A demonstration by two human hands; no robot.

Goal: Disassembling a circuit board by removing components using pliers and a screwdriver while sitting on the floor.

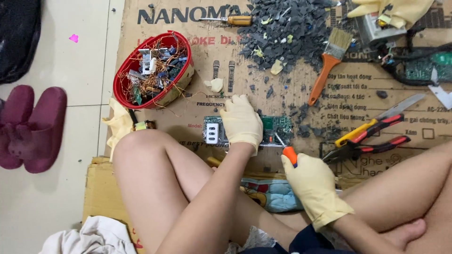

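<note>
The left hand [241, 123] presses flat on the board [278, 128] near the cardboard's [358, 94] front edge. The right hand [313, 188] grips a screwdriver [288, 151], tip on the board; prying needs steady pressure.

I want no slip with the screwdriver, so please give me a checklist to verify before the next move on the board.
1. Left hand presses the board flat: ok.
2. Right hand grips the screwdriver: ok.
3. Tip seated on the board: cannot tell, too small.
4. Both hands gloved: ok.
5. Pliers lie apart from the right hand: ok.
6. Cardboard near the board free of debris: not ok, dark chips lie close.
</note>
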